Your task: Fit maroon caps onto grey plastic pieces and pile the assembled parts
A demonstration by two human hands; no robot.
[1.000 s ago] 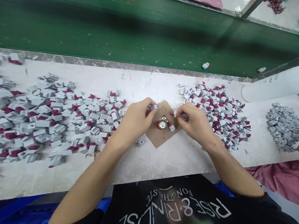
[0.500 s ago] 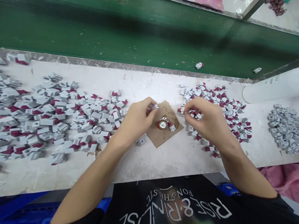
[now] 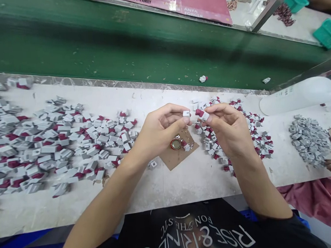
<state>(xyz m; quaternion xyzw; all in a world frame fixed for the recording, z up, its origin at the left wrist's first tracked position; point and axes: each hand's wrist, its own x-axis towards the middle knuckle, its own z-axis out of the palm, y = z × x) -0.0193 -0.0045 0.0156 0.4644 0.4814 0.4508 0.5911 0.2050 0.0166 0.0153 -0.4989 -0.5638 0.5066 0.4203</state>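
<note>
- Your left hand (image 3: 165, 128) pinches a grey block (image 3: 186, 114), frame centre.
- Your right hand (image 3: 231, 129) pinches a maroon-and-grey piece (image 3: 202, 115), just right of it.
- Step looks like pairing them; next move likely needs alignment.

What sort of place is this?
Probably a workshop for small parts: there's a long white bench, a wide spread of grey and dark-red pieces, and a separate heap of grey ones.
</note>
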